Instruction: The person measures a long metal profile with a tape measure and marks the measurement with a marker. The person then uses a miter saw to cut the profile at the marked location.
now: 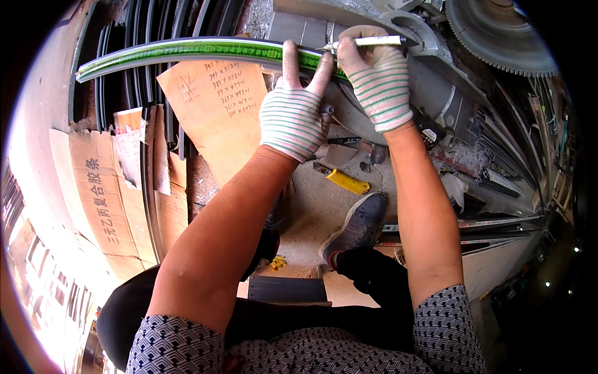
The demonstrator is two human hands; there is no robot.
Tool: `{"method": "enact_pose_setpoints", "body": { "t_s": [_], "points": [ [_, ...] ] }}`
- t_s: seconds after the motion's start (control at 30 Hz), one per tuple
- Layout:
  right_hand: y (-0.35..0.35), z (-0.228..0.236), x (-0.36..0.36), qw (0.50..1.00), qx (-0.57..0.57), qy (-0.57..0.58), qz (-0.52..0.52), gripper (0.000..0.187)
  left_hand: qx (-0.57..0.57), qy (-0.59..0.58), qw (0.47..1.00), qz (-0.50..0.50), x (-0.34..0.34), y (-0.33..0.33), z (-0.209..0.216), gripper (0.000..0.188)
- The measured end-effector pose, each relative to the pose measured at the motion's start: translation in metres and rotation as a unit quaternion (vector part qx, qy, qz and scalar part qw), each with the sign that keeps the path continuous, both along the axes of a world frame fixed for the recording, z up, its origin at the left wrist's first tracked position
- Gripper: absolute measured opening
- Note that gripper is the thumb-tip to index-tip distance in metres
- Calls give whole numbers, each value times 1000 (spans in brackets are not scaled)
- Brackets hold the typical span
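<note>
A long, narrow profile (187, 48) with a green printed face and pale edges runs across the top, from the far left to beneath my hands. My left hand (293, 115), in a white glove with green stripes, holds the profile with two fingers spread over its face; the other fingers are mostly hidden. In a matching glove, my right hand (379, 81) pinches a slim white marking pen (377, 42). The pen lies nearly level, its tip pointing left at the profile's edge close to my left fingertips.
A large toothed saw blade (498, 31) stands at the upper right beside grey metal machinery (436, 78). Handwritten paper (215, 112) lies under the profile. A yellow utility knife (347, 181) is on the floor near my shoe (358, 224). Dark strips (134, 68) and cardboard (103, 193) lie left.
</note>
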State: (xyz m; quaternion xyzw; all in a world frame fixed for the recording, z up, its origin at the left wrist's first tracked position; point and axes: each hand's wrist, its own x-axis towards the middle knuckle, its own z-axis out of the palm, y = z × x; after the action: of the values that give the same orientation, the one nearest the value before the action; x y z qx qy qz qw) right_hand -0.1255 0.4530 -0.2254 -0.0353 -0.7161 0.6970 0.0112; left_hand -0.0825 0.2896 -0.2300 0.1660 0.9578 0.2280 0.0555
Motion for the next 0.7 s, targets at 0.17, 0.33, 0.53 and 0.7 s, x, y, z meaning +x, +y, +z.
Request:
{"method": "enact_pose_setpoints", "body": {
  "t_s": [0.17, 0.33, 0.53, 0.7],
  "points": [
    [1, -1, 0, 999, 38, 3, 19, 15, -11, -1, 1000, -2, -1, 1, 0, 90],
    [2, -4, 1, 999, 39, 10, 22, 18, -9, -12, 1000, -3, -2, 1, 2, 90],
    [1, -4, 2, 998, 48, 2, 33, 19, -16, 0, 1000, -2, -2, 1, -1, 90],
    [1, -7, 1, 998, 58, 9, 30, 18, -12, 8, 1000, -4, -1, 0, -2, 88]
  ]
}}
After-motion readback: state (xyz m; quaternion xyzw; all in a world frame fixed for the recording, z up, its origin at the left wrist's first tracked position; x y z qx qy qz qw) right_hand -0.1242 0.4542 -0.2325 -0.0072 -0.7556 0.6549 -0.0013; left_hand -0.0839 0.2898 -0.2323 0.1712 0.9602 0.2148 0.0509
